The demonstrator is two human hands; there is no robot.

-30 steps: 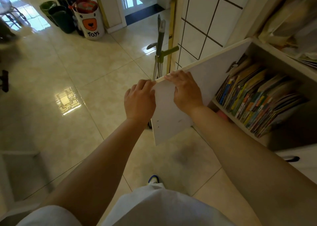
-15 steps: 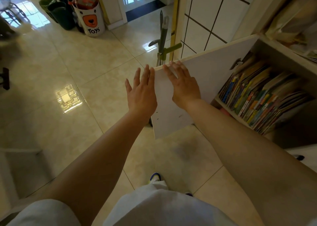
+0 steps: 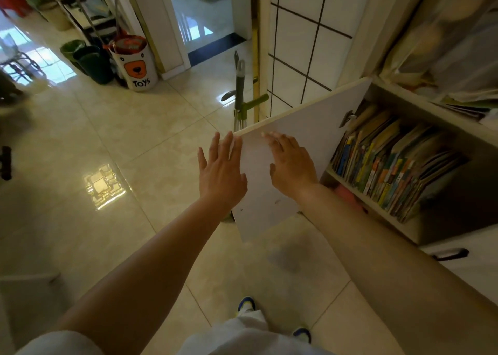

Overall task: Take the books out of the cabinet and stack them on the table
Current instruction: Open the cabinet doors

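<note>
A row of several colourful books (image 3: 388,163) leans on a shelf inside the open cabinet (image 3: 398,228) at the right. The white cabinet door (image 3: 310,128) is swung out towards me. My left hand (image 3: 221,171) is open with fingers spread, just off the door's free edge. My right hand (image 3: 292,163) lies flat and open on the door's inner face, left of the books. Neither hand holds anything. No table is in view.
A mop with a green clamp (image 3: 239,99) stands behind the door by the tiled wall (image 3: 301,45). A white "Toys" bin (image 3: 136,66) and dark green bins (image 3: 86,58) stand at the back left. A drawer with a dark handle (image 3: 450,255) sits under the shelf. My feet (image 3: 246,305) are on the glossy tile floor.
Both hands have let go of the door's edge and opened flat. The door has swung a little farther open, and my view has pulled back slightly.
</note>
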